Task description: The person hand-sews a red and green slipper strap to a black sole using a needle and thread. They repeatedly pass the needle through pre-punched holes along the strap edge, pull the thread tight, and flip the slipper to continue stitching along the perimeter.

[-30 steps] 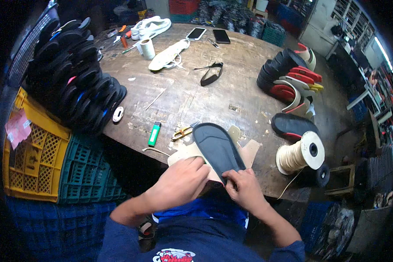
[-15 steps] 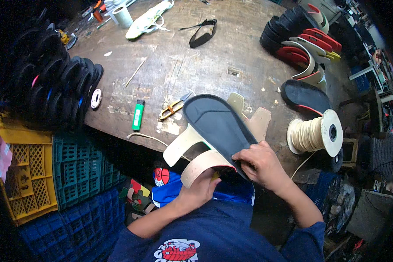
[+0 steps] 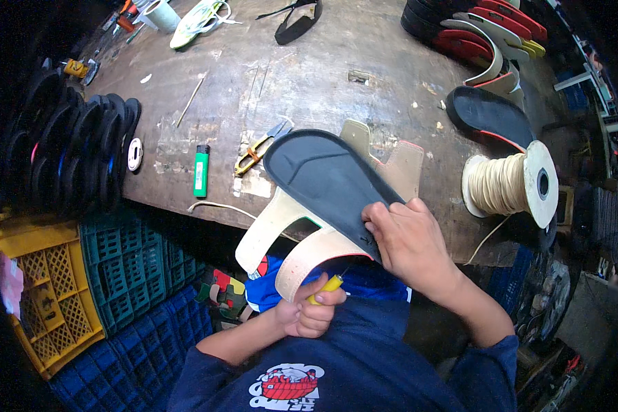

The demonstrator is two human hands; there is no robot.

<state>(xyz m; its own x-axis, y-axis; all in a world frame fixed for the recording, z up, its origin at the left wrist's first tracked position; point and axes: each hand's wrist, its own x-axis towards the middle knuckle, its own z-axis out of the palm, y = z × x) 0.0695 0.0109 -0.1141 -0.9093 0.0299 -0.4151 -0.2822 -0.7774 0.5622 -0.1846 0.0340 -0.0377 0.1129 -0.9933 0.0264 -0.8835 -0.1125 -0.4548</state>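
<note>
A sandal with a black insole (image 3: 323, 172) and beige straps (image 3: 316, 257) spreading from both sides rests across the table's front edge. My right hand (image 3: 408, 237) is closed over the sole's near right edge, its fingers curled on the insole; what lies beneath them is hidden. Below the near strap, my left hand (image 3: 314, 312) grips the yellow handle of an awl (image 3: 327, 288), whose thin metal shank points up toward the sole's underside. The awl's tip is too fine to make out. A pale cord (image 3: 226, 207) runs along the table edge, passing behind the straps.
A spool of cream cord (image 3: 505, 180) stands at the right, near another black sole (image 3: 491, 113). Yellow-handled thread snips (image 3: 259, 151) and a green lighter (image 3: 200, 172) lie left of the sandal. Stacked black soles (image 3: 82, 151) fill the left, above plastic crates (image 3: 127, 268).
My left hand has come down from under the strap, bringing the yellow awl into plain sight. My right hand stays at the sole's edge. The whole view has shifted slightly.
</note>
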